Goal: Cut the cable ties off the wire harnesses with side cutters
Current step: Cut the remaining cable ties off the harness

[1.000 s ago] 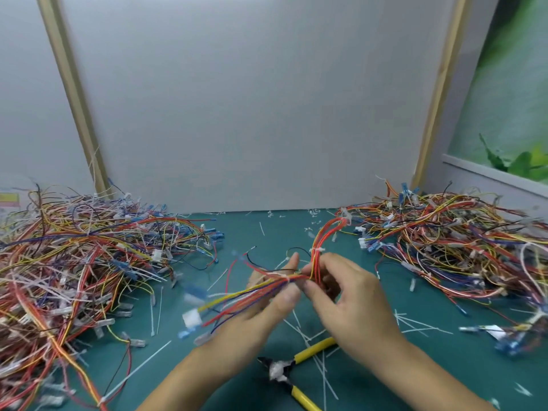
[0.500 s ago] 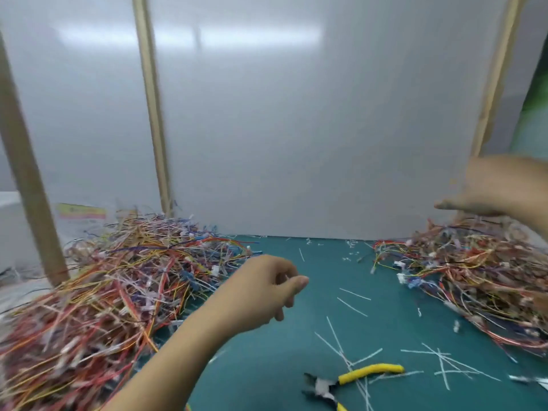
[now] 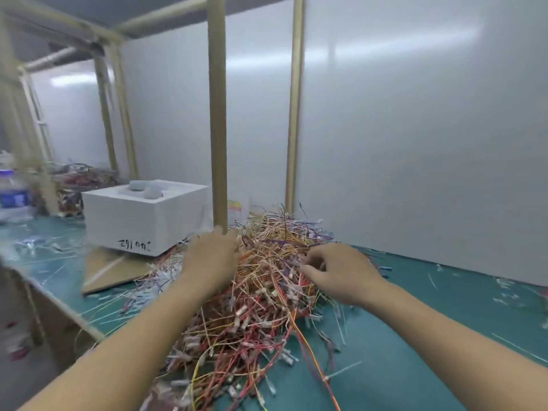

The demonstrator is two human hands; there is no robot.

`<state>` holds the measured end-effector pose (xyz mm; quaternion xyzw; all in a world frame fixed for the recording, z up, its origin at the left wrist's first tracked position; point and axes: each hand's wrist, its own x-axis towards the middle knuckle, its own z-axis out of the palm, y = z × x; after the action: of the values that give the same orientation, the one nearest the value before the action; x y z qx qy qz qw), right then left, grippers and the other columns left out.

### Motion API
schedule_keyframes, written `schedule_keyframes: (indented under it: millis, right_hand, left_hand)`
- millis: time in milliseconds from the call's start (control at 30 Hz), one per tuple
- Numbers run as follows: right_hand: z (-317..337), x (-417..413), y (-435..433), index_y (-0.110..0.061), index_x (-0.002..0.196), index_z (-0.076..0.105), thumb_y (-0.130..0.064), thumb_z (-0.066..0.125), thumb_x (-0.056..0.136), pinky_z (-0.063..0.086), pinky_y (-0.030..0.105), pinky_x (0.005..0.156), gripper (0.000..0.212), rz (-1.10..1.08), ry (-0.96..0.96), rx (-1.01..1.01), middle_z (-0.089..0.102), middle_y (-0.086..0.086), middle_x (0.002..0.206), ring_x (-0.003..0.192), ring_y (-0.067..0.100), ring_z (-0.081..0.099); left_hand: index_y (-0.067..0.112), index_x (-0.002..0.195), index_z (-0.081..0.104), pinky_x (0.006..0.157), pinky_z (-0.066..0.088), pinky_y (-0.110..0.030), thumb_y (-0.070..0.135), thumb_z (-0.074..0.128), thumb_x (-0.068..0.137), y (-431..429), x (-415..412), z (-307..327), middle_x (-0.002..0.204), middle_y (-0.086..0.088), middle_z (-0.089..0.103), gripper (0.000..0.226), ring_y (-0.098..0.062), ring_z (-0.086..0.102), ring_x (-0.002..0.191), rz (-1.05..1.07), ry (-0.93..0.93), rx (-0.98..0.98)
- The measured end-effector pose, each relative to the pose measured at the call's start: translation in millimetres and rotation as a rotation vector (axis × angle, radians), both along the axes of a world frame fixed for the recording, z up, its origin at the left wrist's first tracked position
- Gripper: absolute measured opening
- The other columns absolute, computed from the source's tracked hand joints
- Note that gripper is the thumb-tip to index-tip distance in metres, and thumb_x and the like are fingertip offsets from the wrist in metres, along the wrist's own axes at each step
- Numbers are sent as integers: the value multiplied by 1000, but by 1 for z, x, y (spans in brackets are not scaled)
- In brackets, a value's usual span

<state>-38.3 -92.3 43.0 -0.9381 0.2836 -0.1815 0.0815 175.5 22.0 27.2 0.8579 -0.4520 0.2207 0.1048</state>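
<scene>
Wire harnesses (image 3: 252, 315): tangled heap on green table (image 3: 415, 336), toward its left edge, beside white box (image 3: 142, 221). Left hand (image 3: 210, 256) rests on heap, fingers buried, grip unreadable. Right hand (image 3: 341, 271) has fingers curled into the wires; cannot tell if pinching.

Both bare forearms reach forward, side by side with a gap between. The left hand (image 3: 212, 256) is out ahead, back up, wrist tipped down, its fingers dipping out of sight in a blur. Just to its right, the right hand (image 3: 341, 269) sits knuckles up, fingers (image 3: 314, 258) curled in toward the left hand, thumb pointing the same way beneath them. Whether either grips anything is unclear.
</scene>
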Motion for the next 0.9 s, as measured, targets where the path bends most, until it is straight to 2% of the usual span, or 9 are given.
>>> schedule_keyframes:
  millis: [100, 267, 333, 433, 567, 667, 800, 833, 900]
  right_hand:
    - [4, 36, -9, -27, 97, 69, -41, 54, 92, 58, 38, 78, 20, 12, -39, 10, 69, -11, 94, 86, 10, 63]
    - [2, 75, -32, -27, 119, 57, -19, 55, 94, 56, 43, 81, 26, -103, 74, -222, 58, 2, 115, 99, 27, 63]
    - [-1, 84, -39, -24, 110, 56, -4, 54, 88, 56, 41, 75, 30, -99, 153, -328, 62, 3, 106, 93, 28, 63]
    - [6, 90, -46, -23, 100, 51, 1, 51, 85, 53, 39, 66, 28, -44, 168, -376, 64, 3, 92, 79, 27, 61]
    - [54, 95, -50, -28, 99, 52, -15, 52, 96, 48, 35, 66, 13, 41, -67, -267, 64, 0, 93, 80, 25, 60]
    - [105, 95, -39, -29, 95, 54, -14, 52, 98, 43, 32, 63, 15, 182, -216, -189, 63, -6, 83, 70, 13, 58]
    - [161, 84, -24, -24, 91, 57, -11, 55, 97, 54, 38, 57, 14, 296, -518, -39, 60, -1, 79, 64, 25, 62]
    - [171, 79, -23, -24, 91, 57, -12, 55, 96, 59, 39, 57, 13, 313, -564, 1, 60, 1, 80, 65, 28, 63]
    - [182, 69, -26, -23, 93, 59, -12, 55, 97, 61, 36, 56, 12, 325, -595, 27, 59, 3, 83, 64, 24, 62]
  left_hand:
    - [27, 88, 68, 74, 58, -37, 28, 55, 94, -2, 20, 8, 99, 4, 71, 14, -19, 65, 82, -62, 158, 101]
    - [29, 95, 66, 69, 53, -31, 44, 56, 91, -18, 27, 25, 95, 9, 65, 19, -13, 62, 87, -212, 263, 189]
    - [28, 93, 64, 62, 46, -27, 48, 50, 93, -25, 16, 24, 88, 10, 64, 25, -13, 61, 82, -237, 205, 126]
    - [21, 91, 62, 81, 46, -35, 46, 47, 91, -29, -6, 16, 95, 4, 63, 29, -21, 56, 93, -329, -115, -42]
    - [15, 85, 61, 100, 42, -36, 36, 52, 91, -31, -22, 8, 102, -3, 64, 23, -23, 52, 113, -551, -208, -246]
    - [17, 80, 63, 93, 42, -34, 47, 50, 95, -38, -35, 28, 99, 1, 61, 36, -17, 47, 111, -493, 19, -363]
    - [18, 94, 54, 80, 44, -35, 40, 63, 88, -42, -28, 61, 99, -1, 51, 24, -19, 48, 92, -509, -118, -758]
    - [18, 100, 49, 80, 44, -35, 42, 68, 85, -41, -20, 65, 104, -2, 47, 34, -19, 47, 93, -491, -8, -818]
    - [20, 114, 45, 83, 48, -34, 56, 74, 77, -39, -10, 68, 113, -1, 49, 59, -18, 53, 97, -429, 469, -728]
